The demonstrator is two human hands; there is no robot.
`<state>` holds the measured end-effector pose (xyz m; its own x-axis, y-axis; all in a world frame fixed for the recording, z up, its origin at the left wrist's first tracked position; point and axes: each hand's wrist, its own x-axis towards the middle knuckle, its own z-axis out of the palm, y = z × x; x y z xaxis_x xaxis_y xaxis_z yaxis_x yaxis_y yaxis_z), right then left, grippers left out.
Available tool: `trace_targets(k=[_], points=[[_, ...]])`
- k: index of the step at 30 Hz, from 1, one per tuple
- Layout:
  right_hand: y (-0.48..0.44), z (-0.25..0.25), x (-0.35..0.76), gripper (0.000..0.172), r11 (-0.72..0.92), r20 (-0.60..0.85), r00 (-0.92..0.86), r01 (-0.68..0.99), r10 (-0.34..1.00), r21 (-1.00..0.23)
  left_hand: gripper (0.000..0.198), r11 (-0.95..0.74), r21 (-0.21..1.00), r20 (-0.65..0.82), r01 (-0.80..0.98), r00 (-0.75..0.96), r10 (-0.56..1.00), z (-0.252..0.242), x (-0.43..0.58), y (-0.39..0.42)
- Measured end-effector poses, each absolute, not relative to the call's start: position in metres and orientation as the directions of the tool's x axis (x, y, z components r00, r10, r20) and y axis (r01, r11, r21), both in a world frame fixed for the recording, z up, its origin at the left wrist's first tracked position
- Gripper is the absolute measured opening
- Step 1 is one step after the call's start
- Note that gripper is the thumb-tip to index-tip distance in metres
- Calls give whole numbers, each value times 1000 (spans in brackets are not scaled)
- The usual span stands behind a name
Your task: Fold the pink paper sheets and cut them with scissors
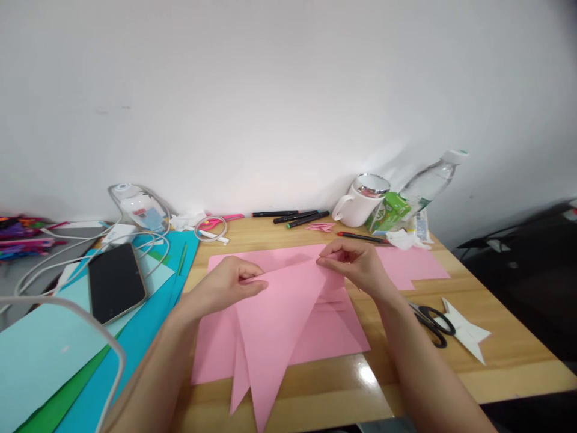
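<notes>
Two hands share the folded pink paper [270,325]: my left hand [229,285] pinches its top edge at one end and my right hand [356,264] pinches the other, which holds the layers aligned. The paper lies between my hands, long point toward me, on loose pink sheets [333,337] covering the table [496,361]. Scissors [433,322] and a white paper star [466,331] rest beside my right wrist, in easy reach. A phone [115,279] lies out past my left hand.

One left hand [225,284], one right hand [356,264] and one folded pink sheet [274,319] at centre; three black markers [295,217] upper centre; one mug [360,203] and one bottle [428,180] upper right; one phone [116,280] left.
</notes>
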<state>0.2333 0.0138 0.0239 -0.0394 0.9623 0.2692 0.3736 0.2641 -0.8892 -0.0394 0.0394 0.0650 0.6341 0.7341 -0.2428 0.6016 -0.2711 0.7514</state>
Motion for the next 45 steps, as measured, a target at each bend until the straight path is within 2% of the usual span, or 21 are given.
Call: trace_targets(k=[3,6,9,12,20,28,45], points=[[12,25,231,15,327,301,-132,481,944,-814,29,-276,750,-239,601,635,734,65,-40,39],[9,24,220,13,432,391,-214,635,895,-641,30,-283,759,-236,587,652,721,63,-38,38],[4,20,204,16,561,455,-344,630,821,-536,29,-277,766,-242,580,660,711,61,-35,35],[1,18,195,19,589,434,-398,540,808,-601,28,-267,767,-253,584,657,710,61,-32,33],[0,29,204,14,448,353,-283,441,892,-778,29,-275,744,-157,609,559,814,73,-31,31],[-3,33,198,15,469,351,-329,423,877,-776,27,-240,765,-188,597,564,804,72,-23,26],[-5,36,198,11,394,314,-252,399,915,-828,18,-217,848,-102,484,551,828,72,-24,25]])
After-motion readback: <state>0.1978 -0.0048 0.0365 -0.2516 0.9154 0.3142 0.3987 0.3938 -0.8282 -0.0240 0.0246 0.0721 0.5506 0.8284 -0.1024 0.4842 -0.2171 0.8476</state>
